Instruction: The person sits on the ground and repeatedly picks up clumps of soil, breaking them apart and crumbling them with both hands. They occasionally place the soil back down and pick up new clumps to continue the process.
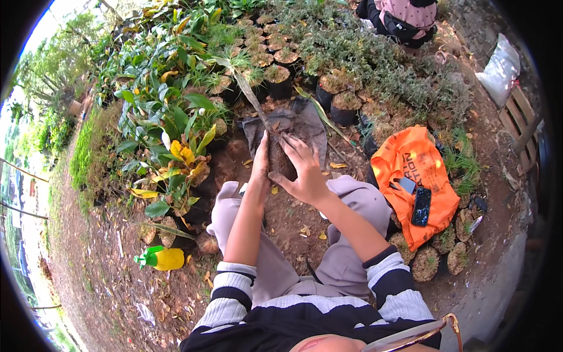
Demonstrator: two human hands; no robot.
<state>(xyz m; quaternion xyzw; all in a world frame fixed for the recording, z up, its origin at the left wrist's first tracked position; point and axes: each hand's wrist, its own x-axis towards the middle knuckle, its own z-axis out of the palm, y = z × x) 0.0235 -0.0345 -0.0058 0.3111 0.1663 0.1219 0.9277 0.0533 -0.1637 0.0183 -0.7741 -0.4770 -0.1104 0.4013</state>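
Between my two hands is a dark root ball (279, 160) of soil and fine roots, with a long, stiff, mottled leaf (249, 94) rising from its top towards the upper left. My left hand (261, 159) lies flat along the root ball's left side, fingers pointing away from me. My right hand (303, 169) presses on its right side and top, fingers spread. Beneath and behind the root ball lies a dark cloth or fabric sheet (314, 132). Another long leaf with yellow-green edges (323, 115) lies to the right of the sheet.
Leafy potted plants (176, 119) crowd the left; black grow bags (279, 83) stand ahead. At the right, an orange plastic bag (413, 167) bears a phone (421, 207). A yellow spray bottle (169, 259) lies at the lower left. Another person (404, 22) is at the upper right, near a wooden pallet (519, 114).
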